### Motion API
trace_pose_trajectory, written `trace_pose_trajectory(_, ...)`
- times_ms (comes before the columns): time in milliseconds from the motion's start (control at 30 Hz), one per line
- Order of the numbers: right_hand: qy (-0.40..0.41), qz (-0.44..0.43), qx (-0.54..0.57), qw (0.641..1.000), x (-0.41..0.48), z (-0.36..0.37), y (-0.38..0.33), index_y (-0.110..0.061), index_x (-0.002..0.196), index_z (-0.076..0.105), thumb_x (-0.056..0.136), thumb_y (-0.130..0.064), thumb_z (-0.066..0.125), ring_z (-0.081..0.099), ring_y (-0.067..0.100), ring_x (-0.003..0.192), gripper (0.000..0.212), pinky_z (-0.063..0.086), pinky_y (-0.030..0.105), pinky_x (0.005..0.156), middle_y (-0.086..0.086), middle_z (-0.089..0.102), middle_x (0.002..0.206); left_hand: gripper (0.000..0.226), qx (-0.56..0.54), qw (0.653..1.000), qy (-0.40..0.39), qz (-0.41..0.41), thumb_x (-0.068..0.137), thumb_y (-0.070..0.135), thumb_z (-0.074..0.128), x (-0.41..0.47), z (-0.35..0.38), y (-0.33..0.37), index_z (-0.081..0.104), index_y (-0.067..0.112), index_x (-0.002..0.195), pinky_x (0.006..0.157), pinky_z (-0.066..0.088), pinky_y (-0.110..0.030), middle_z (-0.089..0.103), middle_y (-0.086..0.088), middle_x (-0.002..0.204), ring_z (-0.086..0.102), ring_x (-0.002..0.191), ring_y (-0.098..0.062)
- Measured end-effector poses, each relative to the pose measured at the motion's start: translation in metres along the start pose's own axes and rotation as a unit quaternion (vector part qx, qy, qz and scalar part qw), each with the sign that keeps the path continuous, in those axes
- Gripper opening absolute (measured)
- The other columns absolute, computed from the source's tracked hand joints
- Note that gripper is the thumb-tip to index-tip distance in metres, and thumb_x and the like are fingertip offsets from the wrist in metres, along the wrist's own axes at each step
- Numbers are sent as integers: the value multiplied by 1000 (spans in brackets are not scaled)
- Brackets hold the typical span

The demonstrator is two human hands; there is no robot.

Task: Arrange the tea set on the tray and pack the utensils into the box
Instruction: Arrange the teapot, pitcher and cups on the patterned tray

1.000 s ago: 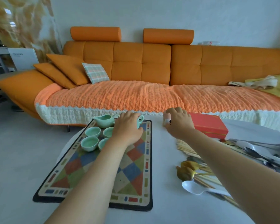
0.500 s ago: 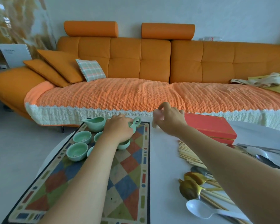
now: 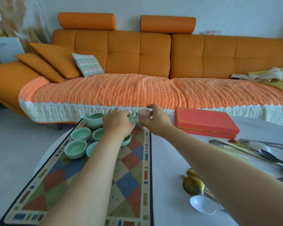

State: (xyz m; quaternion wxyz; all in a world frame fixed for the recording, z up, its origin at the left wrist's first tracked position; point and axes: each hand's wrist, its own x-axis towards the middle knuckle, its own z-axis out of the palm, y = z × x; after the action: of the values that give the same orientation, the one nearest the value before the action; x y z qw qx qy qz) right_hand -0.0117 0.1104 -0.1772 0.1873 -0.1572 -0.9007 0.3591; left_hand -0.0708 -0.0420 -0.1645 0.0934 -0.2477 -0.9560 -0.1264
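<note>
A small pink cylindrical candle (image 3: 144,114) is held upright, its long axis vertical and its wick uppermost, at the far right corner of the patchwork-patterned mat (image 3: 131,162) that serves as the tray. It is clamped between thumb and fingers of the right hand (image 3: 155,121), whose forearm is extended from the lower right, palm turned leftward. Just beside the candle, a pale green ceramic teapot (image 3: 133,117) is largely covered by the left hand (image 3: 117,123), which is laid palm-down over it with fingers curled; whether the lid or body is actually gripped cannot be told. A pale green pouring jug (image 3: 93,119) is set to the left, spout pointing left, and pale green round teacups (image 3: 75,148) are clustered nearer. A flat red rectangular box (image 3: 206,122), closed, is placed to the right on the white table (image 3: 168,185), its long axis running left to right. Gold and white spoons (image 3: 201,204) and wooden chopsticks (image 3: 232,147) are scattered nearer.
</note>
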Motion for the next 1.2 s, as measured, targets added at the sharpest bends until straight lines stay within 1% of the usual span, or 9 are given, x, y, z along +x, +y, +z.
trace_pose_trajectory(67,-2,8,-3,1000,1,2,-1,-16,144,37,86,-26,70,60,21,101,68,46,28,71,6,58,124,44,5,1000,-2,-2,92,40,55,0,-1,2,54,28,135,101,34,-45,51,-4,135,40,126,-31)
trace_pose_trajectory(200,-43,22,-15,999,-11,-11,-4,-17,152,26,81,-35,78,55,26,119,89,52,41,92,6,47,139,42,-15,1000,19,17,94,42,52,-2,-9,16,55,26,133,101,32,-44,51,-7,135,39,125,-32)
trace_pose_trajectory(333,-20,-1,-65,998,-39,-47,5,-20,150,32,90,-27,67,54,23,119,70,47,38,99,6,48,140,32,-94,991,79,52,94,37,50,-19,-20,57,61,26,122,96,35,-41,56,-4,126,43,117,-29)
trace_pose_trajectory(500,23,25,-64,997,-87,-115,30,-16,130,59,91,-19,61,59,19,102,38,44,27,87,2,63,118,29,-159,976,53,141,92,36,57,-54,-17,120,61,27,118,96,32,-38,56,0,121,43,118,-26)
trace_pose_trajectory(700,73,92,-48,992,-149,-206,75,-27,116,63,92,-13,53,62,15,82,29,57,34,73,-7,63,108,29,-190,955,-30,225,95,35,55,-101,0,201,59,27,122,95,39,-36,55,4,117,46,115,-20)
trace_pose_trajectory(833,58,134,-133,980,-191,-263,108,-27,116,66,89,-14,56,62,16,99,31,54,35,89,-5,65,115,31,-218,934,-73,274,95,31,54,-126,4,258,58,28,125,97,44,-41,55,6,117,48,115,-19)
trace_pose_trajectory(967,24,204,-235,950,-231,-302,141,-35,125,56,80,-32,64,48,24,121,46,42,40,102,1,51,128,35,-197,913,-122,337,93,29,55,-152,10,317,56,26,127,98,42,-40,54,2,125,47,117,-21)
trace_pose_trajectory(1067,-9,258,-266,929,-258,-319,163,-32,127,43,70,-42,72,39,29,120,65,39,43,98,6,39,126,42,-166,903,-116,379,88,29,60,-170,23,354,57,20,129,104,36,-37,54,-2,132,41,125,-27)
trace_pose_trajectory(1200,-57,285,-276,916,-281,-325,184,-29,128,35,67,-37,75,39,25,107,73,43,40,91,2,34,118,55,-121,898,-149,395,86,40,61,-188,37,383,49,23,138,105,32,-37,46,-4,138,32,130,-26)
